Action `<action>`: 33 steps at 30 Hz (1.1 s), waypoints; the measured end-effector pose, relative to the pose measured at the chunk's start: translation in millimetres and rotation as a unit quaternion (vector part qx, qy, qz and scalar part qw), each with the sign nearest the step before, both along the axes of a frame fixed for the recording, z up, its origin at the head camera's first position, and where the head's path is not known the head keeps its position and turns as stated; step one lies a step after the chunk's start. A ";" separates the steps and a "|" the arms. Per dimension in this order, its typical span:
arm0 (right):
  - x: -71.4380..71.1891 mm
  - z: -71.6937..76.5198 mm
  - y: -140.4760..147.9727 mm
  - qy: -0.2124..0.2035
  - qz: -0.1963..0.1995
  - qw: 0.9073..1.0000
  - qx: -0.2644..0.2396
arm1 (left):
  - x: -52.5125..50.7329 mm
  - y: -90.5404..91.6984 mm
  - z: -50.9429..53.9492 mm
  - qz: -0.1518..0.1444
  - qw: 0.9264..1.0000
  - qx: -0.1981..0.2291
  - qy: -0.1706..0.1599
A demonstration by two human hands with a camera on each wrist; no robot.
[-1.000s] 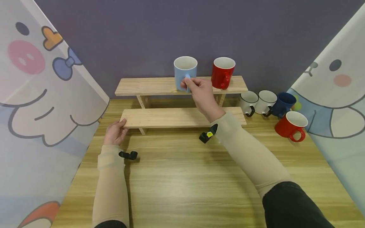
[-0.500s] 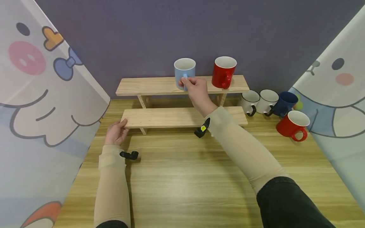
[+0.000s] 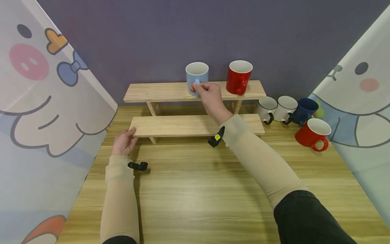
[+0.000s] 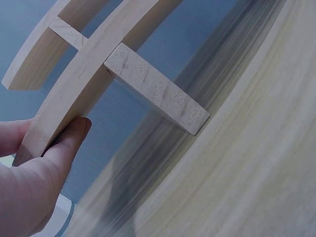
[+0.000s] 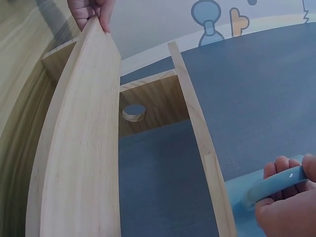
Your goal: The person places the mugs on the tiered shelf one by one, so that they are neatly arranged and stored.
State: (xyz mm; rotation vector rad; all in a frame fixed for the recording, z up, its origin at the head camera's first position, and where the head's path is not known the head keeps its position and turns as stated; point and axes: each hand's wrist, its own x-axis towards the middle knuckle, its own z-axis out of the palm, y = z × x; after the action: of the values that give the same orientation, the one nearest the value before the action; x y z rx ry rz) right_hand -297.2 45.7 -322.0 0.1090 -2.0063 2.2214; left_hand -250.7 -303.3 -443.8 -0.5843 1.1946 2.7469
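A two-tier wooden rack has a lower shelf (image 3: 173, 126) and an upper shelf (image 3: 158, 92). My left hand (image 3: 123, 142) grips the lower shelf's left end, thumb on top; the left wrist view shows the hand (image 4: 39, 173) with fingers above and below the board (image 4: 74, 89). On the upper shelf stands a light blue mug (image 3: 192, 77), upright. Its handle (image 5: 279, 185) is pinched by my right hand (image 3: 211, 101), fingers curled round it in the right wrist view. To the right of it, on the same shelf, a red mug (image 3: 236, 79) stands upright.
Right of the rack, on the table (image 3: 189, 189), stand two white mugs (image 3: 264, 110) with black handles and a dark blue mug (image 3: 304, 110). Another red mug (image 3: 304, 135) is in front of them. A dark wall (image 3: 152, 40) rises behind the rack, with cartoon-printed panels at both sides.
Compared with a second ago, the blue mug and my right hand have shifted slightly left. My left hand keeps its hold on the shelf. The last half second shows almost no motion.
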 end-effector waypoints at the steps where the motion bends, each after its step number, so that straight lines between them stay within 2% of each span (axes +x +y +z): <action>1: 0.2 0.0 0.3 0.001 0.000 1.000 0.006 | 0.1 0.0 0.0 -0.001 1.000 -0.002 0.000; 14: 10.4 -2.8 17.3 -0.004 -0.016 0.993 0.117 | -0.4 2.0 0.0 -0.003 1.000 0.003 0.004; 20: 26.0 -2.0 32.1 -0.007 0.007 0.993 0.122 | -1.5 2.0 -0.9 0.000 1.000 0.005 0.001; 25: 43.2 -1.6 47.6 0.001 0.011 0.994 0.105 | -1.0 1.0 -2.1 -0.009 1.000 0.002 0.012; 30: 59.3 -3.0 66.6 -0.002 0.044 0.994 0.097 | -1.0 -0.3 -3.3 -0.009 1.000 0.008 0.022; 33: 68.3 -4.8 78.6 0.014 0.054 0.994 0.092 | -1.4 0.0 -3.1 -0.008 1.000 0.009 0.024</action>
State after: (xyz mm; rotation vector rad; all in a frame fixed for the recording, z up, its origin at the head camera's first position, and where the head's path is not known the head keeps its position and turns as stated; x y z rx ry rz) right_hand -228.9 124.2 -326.9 0.2725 -2.2367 2.0757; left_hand -252.1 -303.3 -446.9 -0.5069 1.1780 2.7704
